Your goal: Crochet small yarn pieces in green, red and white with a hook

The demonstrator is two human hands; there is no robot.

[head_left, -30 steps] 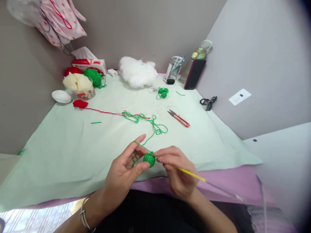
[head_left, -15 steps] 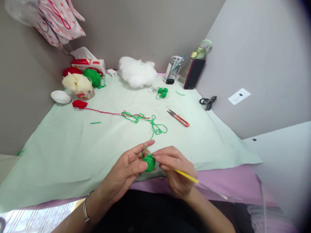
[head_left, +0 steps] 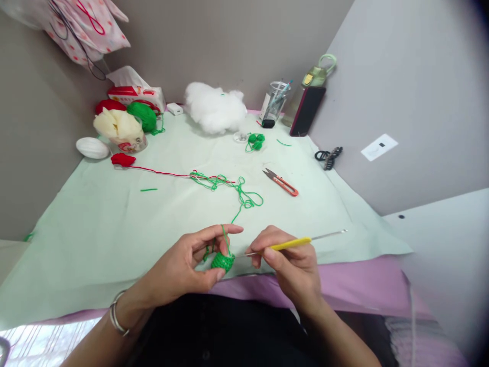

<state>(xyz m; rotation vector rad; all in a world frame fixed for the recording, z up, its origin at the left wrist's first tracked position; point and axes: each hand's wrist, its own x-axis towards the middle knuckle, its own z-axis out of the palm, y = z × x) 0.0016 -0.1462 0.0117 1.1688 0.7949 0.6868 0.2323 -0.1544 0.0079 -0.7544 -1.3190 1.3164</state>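
Note:
Between the thumb and fingers of my left hand [head_left: 191, 262] is a small green crocheted piece [head_left: 222, 261], cupped and closely stitched. Green yarn [head_left: 250, 200] runs from a loose tangle on the cloth up over my raised left index finger and down to the piece. My right hand [head_left: 290, 265] grips a crochet hook [head_left: 292, 243] by its yellow handle. One thin metal end of the hook reaches the edge of the green piece; the other points out to the right. Whether the tip sits inside a stitch is too small to tell.
Orange thread snips [head_left: 280, 182] lie beyond my hands. White stuffing [head_left: 216, 108], a clear cup with pens [head_left: 275, 104], a phone [head_left: 307, 111] and a bottle [head_left: 315, 76] stand at the back. Far left are a red yarn piece [head_left: 123, 159], a green yarn ball [head_left: 142, 116] and a tissue box [head_left: 135, 96].
The green piece has turned and moved slightly left and down with my left hand. The hook has swung from slanting down to nearly level, its rear end now higher at the right.

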